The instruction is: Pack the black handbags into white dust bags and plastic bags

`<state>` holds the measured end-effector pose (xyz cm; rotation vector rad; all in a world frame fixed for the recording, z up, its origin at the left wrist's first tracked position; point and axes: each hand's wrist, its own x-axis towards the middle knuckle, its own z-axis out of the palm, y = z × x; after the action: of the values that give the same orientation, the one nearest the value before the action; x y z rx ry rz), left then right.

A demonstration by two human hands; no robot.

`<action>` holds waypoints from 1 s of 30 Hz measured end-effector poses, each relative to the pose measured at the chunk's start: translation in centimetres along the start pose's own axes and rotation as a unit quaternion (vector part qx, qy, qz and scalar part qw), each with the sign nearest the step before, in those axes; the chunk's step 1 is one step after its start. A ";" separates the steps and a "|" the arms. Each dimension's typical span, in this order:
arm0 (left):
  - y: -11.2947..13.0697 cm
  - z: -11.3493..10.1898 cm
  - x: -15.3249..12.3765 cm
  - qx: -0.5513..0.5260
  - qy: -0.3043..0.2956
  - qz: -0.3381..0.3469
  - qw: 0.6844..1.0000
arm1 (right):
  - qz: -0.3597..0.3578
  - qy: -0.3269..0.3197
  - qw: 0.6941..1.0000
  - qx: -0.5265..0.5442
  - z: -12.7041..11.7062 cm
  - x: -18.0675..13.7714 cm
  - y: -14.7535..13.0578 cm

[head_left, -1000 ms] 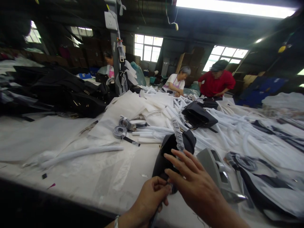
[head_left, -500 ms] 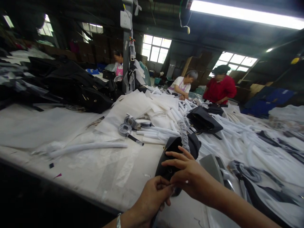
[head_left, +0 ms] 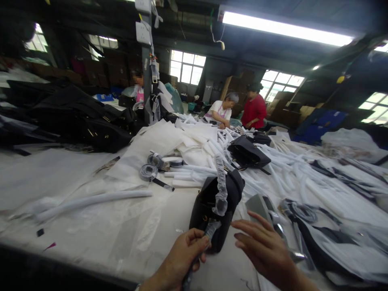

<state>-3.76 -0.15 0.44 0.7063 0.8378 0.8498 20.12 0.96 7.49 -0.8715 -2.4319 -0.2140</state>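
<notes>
Pinching wrapped strap [head_left: 213,228], probably, left hand [head_left: 184,251], black bag [head_left: 201,204]

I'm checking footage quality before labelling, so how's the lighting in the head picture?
Head view: ceiling lamp glares white; back windows bright against dark surroundings; picture's lower left corner nearly black; black bag beyond the left hand mostly dark, its plastic-wrapped handle catching light.

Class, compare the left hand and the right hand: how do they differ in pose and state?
The left hand grips a plastic-wrapped strap between thumb and curled fingers; the right hand is open, fingers extended, with nothing visible in its grasp. The left hand is at the near side of the black bag, the right hand to the bag's right. Both are bare.
</notes>
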 end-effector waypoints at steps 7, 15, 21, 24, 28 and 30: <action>-1.0 0.0 1.0 0.177 0.019 0.103 0.979 | 0.459 0.058 0.809 0.363 -0.3 8.0 1.4; 4.9 -3.2 3.2 0.249 0.029 0.208 0.945 | 0.461 0.024 0.722 0.515 -4.5 14.8 3.4; 10.7 -4.6 6.2 0.338 0.128 0.355 0.862 | 0.408 0.055 0.804 0.429 -10.8 20.0 5.4; 11.9 -5.5 7.5 0.357 0.137 0.382 0.841 | 0.387 0.020 0.832 0.397 -13.5 21.6 5.8; 12.5 -6.7 8.1 0.407 0.115 0.396 0.815 | 0.313 -0.029 0.868 0.385 -16.3 22.6 7.0; 12.7 -7.2 7.8 0.435 0.094 0.391 0.805 | 0.280 -0.039 0.883 0.374 -17.0 23.1 7.6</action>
<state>-11.23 14.08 4.45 1.8987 1.1380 1.2790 17.49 14.00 34.05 -1.1416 -1.9385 0.9240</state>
